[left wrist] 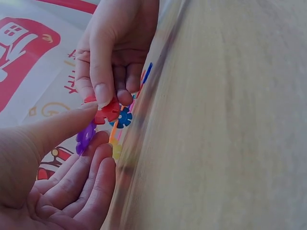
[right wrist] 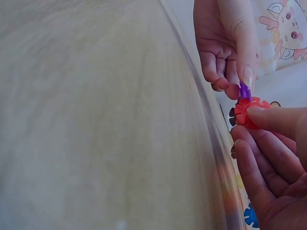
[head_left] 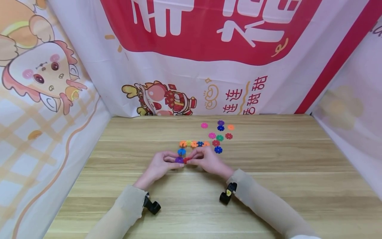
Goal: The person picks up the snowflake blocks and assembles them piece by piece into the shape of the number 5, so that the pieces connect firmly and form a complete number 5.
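Observation:
My left hand (head_left: 159, 163) pinches a purple notched plastic disc (head_left: 179, 160) between thumb and fingers. A red disc (right wrist: 252, 112) of the same flower-like kind is pinched by my right hand (head_left: 207, 161). In the left wrist view the red disc (left wrist: 108, 112) meets the purple disc (left wrist: 85, 138) at its edge. Above the purple disc in the head view is a light blue disc (head_left: 181, 151), at the left end of a row with orange discs (head_left: 194, 144), a yellow disc (head_left: 188, 143) and a dark blue disc (head_left: 200, 144). Fingers partly cover the row's right end.
Loose discs lie on the wooden table (head_left: 268, 186) right of the row: a green disc (head_left: 220, 137), a blue disc (head_left: 218, 150), a pink disc (head_left: 204, 125) and several others. A printed cloth (head_left: 179, 66) hangs behind the table, with more cloth at both sides.

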A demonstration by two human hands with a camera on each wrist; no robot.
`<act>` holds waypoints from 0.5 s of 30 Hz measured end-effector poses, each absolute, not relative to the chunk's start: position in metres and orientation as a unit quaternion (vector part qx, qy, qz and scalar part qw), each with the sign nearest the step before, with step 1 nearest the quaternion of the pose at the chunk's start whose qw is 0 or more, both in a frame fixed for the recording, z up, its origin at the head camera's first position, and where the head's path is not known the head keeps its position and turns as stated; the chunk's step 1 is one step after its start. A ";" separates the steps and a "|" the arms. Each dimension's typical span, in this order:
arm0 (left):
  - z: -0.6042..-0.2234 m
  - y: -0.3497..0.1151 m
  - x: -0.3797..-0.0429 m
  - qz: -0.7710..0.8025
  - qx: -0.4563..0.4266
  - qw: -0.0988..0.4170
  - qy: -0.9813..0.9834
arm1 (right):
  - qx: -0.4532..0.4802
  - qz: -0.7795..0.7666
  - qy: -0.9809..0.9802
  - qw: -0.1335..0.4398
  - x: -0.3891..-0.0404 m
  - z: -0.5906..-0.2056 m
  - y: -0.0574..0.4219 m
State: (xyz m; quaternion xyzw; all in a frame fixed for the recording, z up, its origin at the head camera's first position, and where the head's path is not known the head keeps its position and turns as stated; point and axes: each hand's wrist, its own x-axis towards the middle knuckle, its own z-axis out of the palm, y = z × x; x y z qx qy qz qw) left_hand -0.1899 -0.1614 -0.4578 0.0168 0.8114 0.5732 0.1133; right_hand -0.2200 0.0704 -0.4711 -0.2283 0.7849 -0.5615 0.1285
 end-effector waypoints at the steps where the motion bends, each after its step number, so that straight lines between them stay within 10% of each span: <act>1: -0.458 -0.161 -0.190 0.571 0.014 0.112 0.813 | -0.227 -0.562 0.785 0.129 -0.220 -0.471 0.070; 15: -0.456 -0.159 -0.186 0.538 -0.011 0.071 0.840 | -0.229 -0.568 0.783 0.112 -0.219 -0.470 0.063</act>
